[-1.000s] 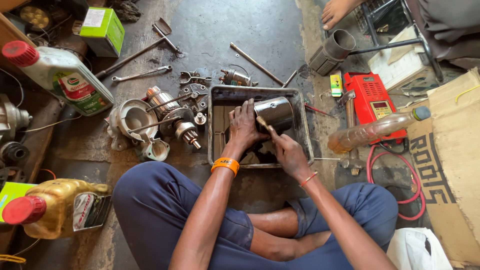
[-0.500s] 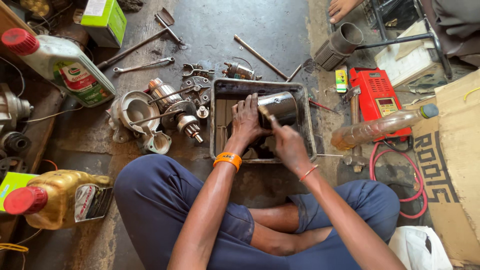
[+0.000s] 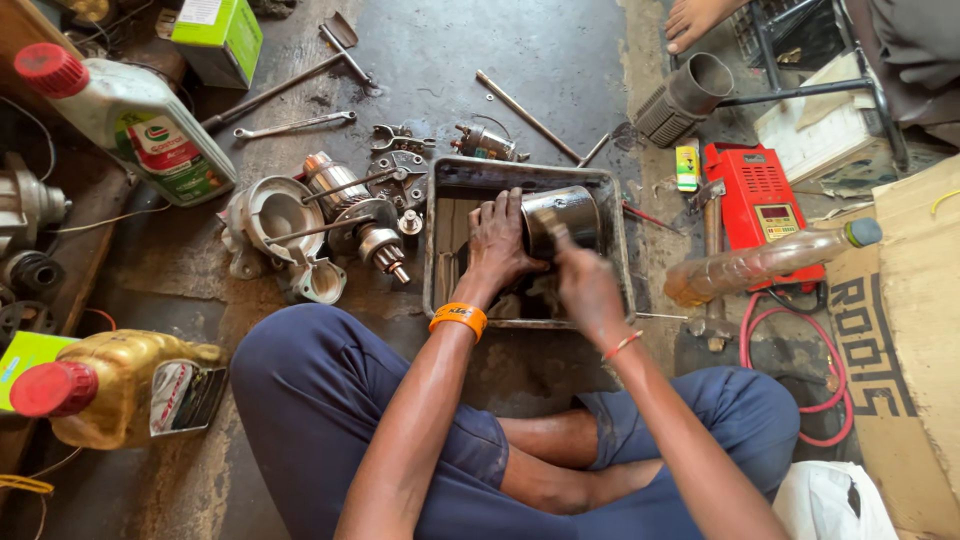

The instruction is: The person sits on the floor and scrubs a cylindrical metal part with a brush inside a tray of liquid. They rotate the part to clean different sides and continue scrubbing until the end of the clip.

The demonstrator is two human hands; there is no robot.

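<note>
The metal cylinder (image 3: pixel 562 216) lies on its side over the dark tray (image 3: pixel 615 262) on the floor, long axis running left-right — the left hand (image 3: pixel 500 245) grips its near-left end, the right hand (image 3: pixel 585 285) just below it, clenched on a small tool.

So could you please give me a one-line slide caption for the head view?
Seated cross-legged, left hand steadying a metal cylinder over a grimy tray while right hand works on it.
</note>
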